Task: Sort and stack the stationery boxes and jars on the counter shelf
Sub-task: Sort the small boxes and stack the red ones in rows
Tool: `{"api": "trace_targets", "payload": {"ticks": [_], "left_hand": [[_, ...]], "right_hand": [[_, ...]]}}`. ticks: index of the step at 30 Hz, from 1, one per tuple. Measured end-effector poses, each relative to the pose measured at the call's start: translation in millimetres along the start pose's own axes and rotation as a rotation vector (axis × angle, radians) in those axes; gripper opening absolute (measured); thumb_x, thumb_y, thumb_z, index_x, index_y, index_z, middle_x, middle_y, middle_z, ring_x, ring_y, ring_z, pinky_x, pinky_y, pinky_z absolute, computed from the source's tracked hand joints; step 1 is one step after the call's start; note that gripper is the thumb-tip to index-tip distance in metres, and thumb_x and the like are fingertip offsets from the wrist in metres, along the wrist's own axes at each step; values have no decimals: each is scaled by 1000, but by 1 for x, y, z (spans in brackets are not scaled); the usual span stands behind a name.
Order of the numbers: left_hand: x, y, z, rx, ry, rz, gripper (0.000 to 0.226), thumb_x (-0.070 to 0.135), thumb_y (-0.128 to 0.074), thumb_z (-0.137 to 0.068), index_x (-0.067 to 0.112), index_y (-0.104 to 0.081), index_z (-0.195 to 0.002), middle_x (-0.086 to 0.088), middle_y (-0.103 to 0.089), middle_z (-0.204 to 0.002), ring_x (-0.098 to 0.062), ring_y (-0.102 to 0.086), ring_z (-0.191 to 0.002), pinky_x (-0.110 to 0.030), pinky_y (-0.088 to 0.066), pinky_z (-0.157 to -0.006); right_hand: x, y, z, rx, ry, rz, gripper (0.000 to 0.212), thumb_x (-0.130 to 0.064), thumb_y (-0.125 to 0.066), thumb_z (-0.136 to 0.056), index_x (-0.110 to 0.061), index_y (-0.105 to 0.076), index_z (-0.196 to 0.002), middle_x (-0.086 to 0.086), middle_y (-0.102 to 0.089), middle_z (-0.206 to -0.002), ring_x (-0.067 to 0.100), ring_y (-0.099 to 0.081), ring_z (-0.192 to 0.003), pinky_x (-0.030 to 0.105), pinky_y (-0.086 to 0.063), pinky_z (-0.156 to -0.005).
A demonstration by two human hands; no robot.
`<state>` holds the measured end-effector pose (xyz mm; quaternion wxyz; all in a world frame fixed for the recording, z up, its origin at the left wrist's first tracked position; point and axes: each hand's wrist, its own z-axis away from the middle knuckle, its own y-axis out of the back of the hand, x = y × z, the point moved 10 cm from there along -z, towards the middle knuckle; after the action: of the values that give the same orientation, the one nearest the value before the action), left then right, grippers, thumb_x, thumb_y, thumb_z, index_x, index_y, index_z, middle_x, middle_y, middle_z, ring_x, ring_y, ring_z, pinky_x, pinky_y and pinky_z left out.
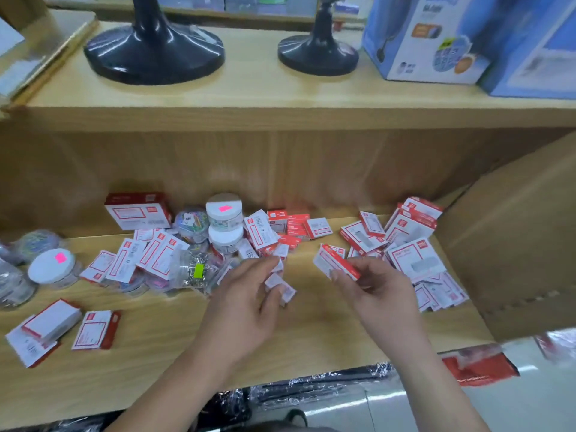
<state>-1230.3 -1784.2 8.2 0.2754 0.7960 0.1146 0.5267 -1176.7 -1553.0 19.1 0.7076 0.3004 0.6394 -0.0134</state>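
Left hand [246,302] clutches small boxes [282,288] | right hand [381,294] pinches one box [333,263] between fingers [364,265] | best to square edges before stacking

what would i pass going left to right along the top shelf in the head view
gold-edged flat panel → large black round base → smaller black round base → blue and white box → plain blue box at the right edge

Shelf [162,353] bare along its front edge (middle only); boxes [261,233] and jars [224,210] crowd the back, carton [514,244] blocks the right.
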Motion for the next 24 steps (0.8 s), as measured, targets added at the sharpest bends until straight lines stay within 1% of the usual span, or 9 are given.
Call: {"api": "trace_targets", "payload": {"ticks": [4,8,10,12,14,16,19,22,24], "left_hand": [[-6,-21,2,-165,-138,-393,45,44,-57,-79,20,-75,-113,2,-66,-116,-27,-63,-102,-43,-58,-83],[-10,-23,1,-136,-178,-394,36,39,-56,-82,23,-76,-106,4,-59,-114,-27,-59,-101,-45,-57,-81],[-7,-20,0,-104,-191,-392,32,38,-56,-85,25,-77,-104,3,-60,-113,-28,-59,-99,-44,-55,-82],[-8,-18,1,-96,-190,-394,31,39,-56,-87,26,-77,-106,1,-61,-115,-29,-60,-99,-44,-54,-84],[-12,-16,4,-95,-185,-394,34,39,-57,-88,24,-76,-112,-1,-61,-120,-29,-60,-101,-44,-54,-86],[-13,-9,11,-69,-179,-381,37,36,-60,-87,20,-75,-117,-1,-61,-122,-28,-60,-104,-43,-53,-88],[-12,11,26,6,-128,-376,36,34,-62,-87,18,-75,-117,1,-61,-115,-24,-61,-98,-37,-53,-82],[-25,25,49,23,-24,-362,33,39,-62,-87,24,-74,-113,10,-60,-108,-18,-66,-91,-32,-57,-69],[-35,26,58,-6,17,-324,35,38,-63,-87,29,-70,-120,13,-60,-114,-13,-68,-95,-29,-58,-70]], "right_hand": [[14,77,-19,233,9,356,17,-33,-79,-82,-27,-78,-98,-8,-65,-87,8,-61,-79,26,-47,-71],[30,106,-39,316,-4,503,33,-28,-74,-89,-21,-73,-121,2,-54,-94,22,-59,-90,27,-40,-77],[37,106,-43,311,-32,564,37,-24,-68,-93,-19,-66,-130,5,-56,-105,21,-57,-92,26,-37,-73],[39,110,-39,359,-56,530,36,-18,-65,-95,-14,-62,-131,6,-54,-117,19,-58,-93,26,-39,-75],[34,110,-29,407,-20,463,37,-17,-66,-94,-12,-61,-131,4,-50,-125,22,-63,-100,32,-51,-81],[16,97,-17,424,92,494,33,-18,-70,-91,-13,-67,-123,1,-55,-120,22,-62,-104,33,-52,-85],[4,36,-8,173,170,414,20,-19,-74,-86,-18,-74,-107,-7,-63,-100,11,-62,-88,19,-49,-80],[7,-39,9,-126,156,354,29,-43,-73,-80,-29,-73,-105,-18,-62,-98,5,-61,-89,32,-54,-81],[9,-71,19,-223,155,356,43,-60,-66,-75,-35,-70,-110,-21,-60,-101,1,-59,-97,30,-51,-85]]}}
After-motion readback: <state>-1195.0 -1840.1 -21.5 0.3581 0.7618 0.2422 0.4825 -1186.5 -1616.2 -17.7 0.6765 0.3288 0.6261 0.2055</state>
